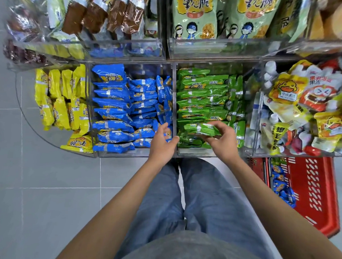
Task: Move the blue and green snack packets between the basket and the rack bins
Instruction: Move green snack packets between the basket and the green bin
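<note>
Our grey shirt hem (190,251) and jeans (202,199) filled the bottom of the view, below our two hands at the lower row of the rack (214,57). Our right hand (222,139) gripped a green packet (201,129), fingers curled round its near side, just above the front of the green bin (196,153), which was packed nearly full. Our left hand (162,140) hung loosely curved and held nothing, over the front right corner of the blue bin (122,153), beside the clear divider (175,102). We could not tell whether the packet was going in or coming out.

We judged a slip the main risk. The wrapper looked glossy and the grip sat to one side, so the packet could tip out onto the floor (46,182) or drop across the divider among the blue ones. A careless push could also topple the upright green packets (234,93) at the bin's right wall.

The red basket (320,194) sat low on the floor to our right, holding blue packets (281,185), its far end tucked under the bin of jelly pouches (304,105). That overhanging corner stood in the way of any carry. Yellow packets (60,97) lay to the left and large green bags (196,15) above.
</note>
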`<state>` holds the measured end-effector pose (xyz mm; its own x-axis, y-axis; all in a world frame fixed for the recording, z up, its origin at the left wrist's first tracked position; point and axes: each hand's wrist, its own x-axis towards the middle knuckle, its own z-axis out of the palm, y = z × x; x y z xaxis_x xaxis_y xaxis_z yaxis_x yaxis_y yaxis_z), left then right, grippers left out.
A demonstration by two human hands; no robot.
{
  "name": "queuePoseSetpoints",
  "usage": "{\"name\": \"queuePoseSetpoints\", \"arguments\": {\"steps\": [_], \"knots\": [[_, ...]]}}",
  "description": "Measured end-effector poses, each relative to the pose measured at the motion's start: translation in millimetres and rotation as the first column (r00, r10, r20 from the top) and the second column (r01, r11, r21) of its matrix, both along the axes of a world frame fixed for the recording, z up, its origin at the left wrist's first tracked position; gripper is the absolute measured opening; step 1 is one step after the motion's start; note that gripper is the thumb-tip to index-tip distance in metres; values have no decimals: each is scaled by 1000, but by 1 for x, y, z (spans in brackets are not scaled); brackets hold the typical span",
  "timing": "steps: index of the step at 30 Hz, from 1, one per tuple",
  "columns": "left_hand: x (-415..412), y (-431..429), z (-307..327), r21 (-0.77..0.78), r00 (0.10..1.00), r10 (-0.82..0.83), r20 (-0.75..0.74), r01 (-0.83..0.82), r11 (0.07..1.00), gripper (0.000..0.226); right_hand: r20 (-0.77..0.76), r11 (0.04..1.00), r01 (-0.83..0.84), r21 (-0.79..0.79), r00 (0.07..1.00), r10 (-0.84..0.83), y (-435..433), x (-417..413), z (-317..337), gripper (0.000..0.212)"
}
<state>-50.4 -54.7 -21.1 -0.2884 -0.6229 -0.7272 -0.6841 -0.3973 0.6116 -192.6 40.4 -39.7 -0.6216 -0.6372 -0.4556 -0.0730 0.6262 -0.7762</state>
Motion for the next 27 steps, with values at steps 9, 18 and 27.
{"name": "queuePoseSetpoints", "arguments": {"steps": [9,18,27], "knots": [[0,9,-15,23,997,-81,13,80,997,44,-221,986,35,163,975,2,-12,33,-40,46],[5,3,-12,10,989,-131,73,130,991,50,-233,973,72,220,972,-19,-1,28,-40,58],[25,0,29,-31,971,-211,110,215,976,41,-67,965,-98,242,991,117,27,11,9,53]]}}
